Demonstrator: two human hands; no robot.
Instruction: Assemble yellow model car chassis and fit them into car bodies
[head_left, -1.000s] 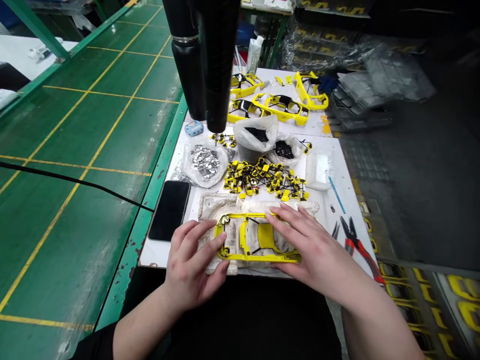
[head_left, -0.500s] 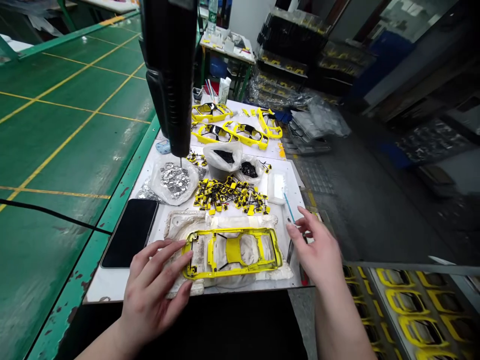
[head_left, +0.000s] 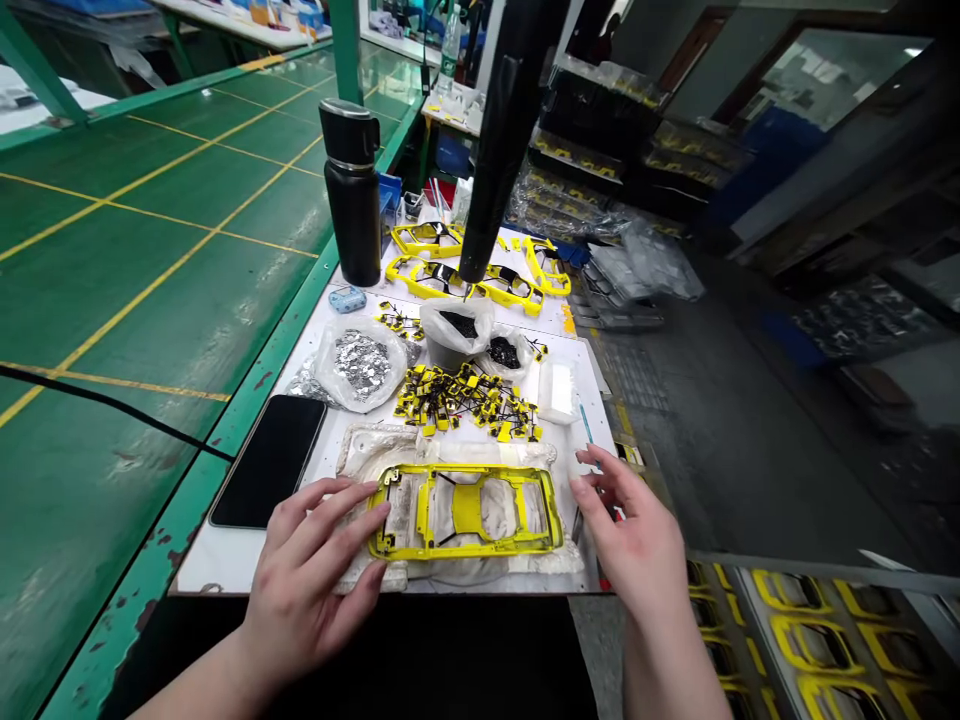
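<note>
A yellow model car body shell (head_left: 466, 505) lies upside down on a whitish, worn holding block (head_left: 450, 452). My left hand (head_left: 311, 560) lies with fingers stretched out, the fingertips touching the shell's left end. My right hand (head_left: 637, 530) hovers just off the block's right side, thumb and fingers apart, with nothing seen between them. A thin blue stick (head_left: 586, 422) lies beyond its fingertips. Partly under this hand is a tool with a red end, mostly hidden. A black power screwdriver (head_left: 499, 150) hangs tip down over the far part of the table.
Behind the block lie a pile of small yellow-and-black parts (head_left: 469, 400), a bag of silvery pieces (head_left: 361, 365) and bags of black parts (head_left: 459, 325). A phone (head_left: 268, 460) and black flask (head_left: 352, 200) stand left. More yellow shells (head_left: 427, 275) lie farther back; trays of shells (head_left: 825, 640) sit lower right.
The hanging screwdriver has swung right and away from above the silvery pieces, uncovering the flask. My right hand has lowered slightly; my left stays on the shell. The view has shifted a little.
</note>
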